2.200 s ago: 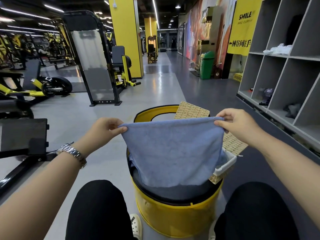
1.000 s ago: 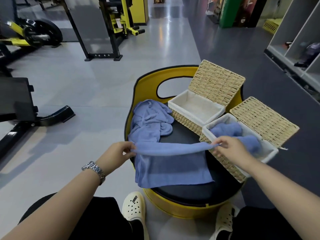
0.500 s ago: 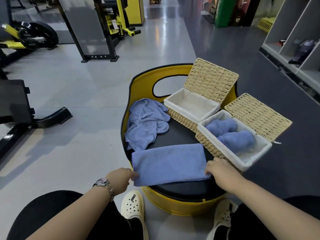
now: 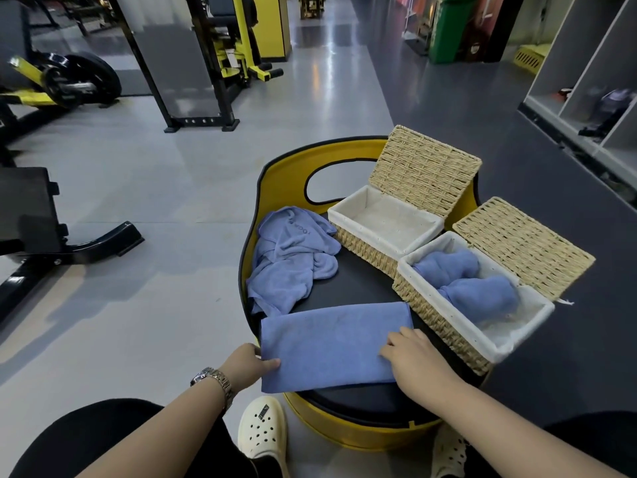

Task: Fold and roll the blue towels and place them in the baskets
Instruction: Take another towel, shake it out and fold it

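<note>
Nearest the camera, a cream perforated clog (image 4: 262,427) rests on the grey floor between the person's dark-clad knees. Just above it, the left hand (image 4: 246,364), with a metal wristwatch (image 4: 213,380) on its wrist, pinches the left edge of the folded blue towel (image 4: 332,346), thumb on top. The right hand (image 4: 415,353) lies palm down on the towel's right end, fingers spread flat and pressing the cloth rather than gripping it. The towel lies as a long flat rectangle across the near part of the black padded top of a round yellow stool (image 4: 344,432).

Beyond it, on the left of the seat, a crumpled heap of blue towels (image 4: 291,258) lies partly against the stool's yellow backrest (image 4: 286,174). On the right stands the nearer wicker basket (image 4: 444,326), white-lined, lid open, with two rolled blue towels (image 4: 465,281) inside. Just behind and touching it, the farther wicker basket (image 4: 358,243) also stands open, its white lining bare, its lid leaning against the backrest.

Farther off are black and yellow gym machines (image 4: 220,60), a green bin (image 4: 448,29) and grey shelving (image 4: 593,98) on the right.
</note>
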Action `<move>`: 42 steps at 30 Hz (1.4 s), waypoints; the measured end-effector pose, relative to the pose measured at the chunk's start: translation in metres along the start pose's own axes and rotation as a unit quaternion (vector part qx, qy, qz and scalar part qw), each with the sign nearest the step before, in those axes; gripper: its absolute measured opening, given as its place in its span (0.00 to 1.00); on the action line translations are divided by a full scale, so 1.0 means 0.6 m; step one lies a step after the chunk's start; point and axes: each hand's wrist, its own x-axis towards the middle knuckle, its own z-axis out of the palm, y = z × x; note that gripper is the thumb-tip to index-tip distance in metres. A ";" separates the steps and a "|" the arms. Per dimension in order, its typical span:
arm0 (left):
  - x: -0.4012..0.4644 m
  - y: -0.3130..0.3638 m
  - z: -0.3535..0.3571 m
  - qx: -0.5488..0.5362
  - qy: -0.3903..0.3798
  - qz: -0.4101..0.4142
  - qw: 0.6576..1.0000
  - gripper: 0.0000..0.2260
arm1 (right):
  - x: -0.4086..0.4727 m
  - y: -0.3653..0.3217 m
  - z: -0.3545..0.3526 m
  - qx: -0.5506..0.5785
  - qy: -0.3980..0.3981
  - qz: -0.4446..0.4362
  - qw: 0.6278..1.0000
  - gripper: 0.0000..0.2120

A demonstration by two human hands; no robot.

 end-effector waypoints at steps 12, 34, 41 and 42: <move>-0.122 0.182 0.076 0.012 0.063 0.332 0.941 0.06 | 0.057 -0.063 -0.078 0.682 0.005 0.198 0.704 0.13; -0.036 0.153 0.105 0.421 0.066 0.437 0.792 0.26 | 0.056 0.023 -0.036 0.041 -0.113 0.128 0.984 0.19; -0.007 0.133 0.072 0.196 0.039 0.305 0.931 0.25 | 0.063 0.018 -0.022 0.244 0.010 0.197 0.950 0.28; -0.009 0.132 0.073 0.192 0.021 0.254 0.948 0.33 | 0.068 0.023 -0.018 0.293 0.000 0.200 0.935 0.32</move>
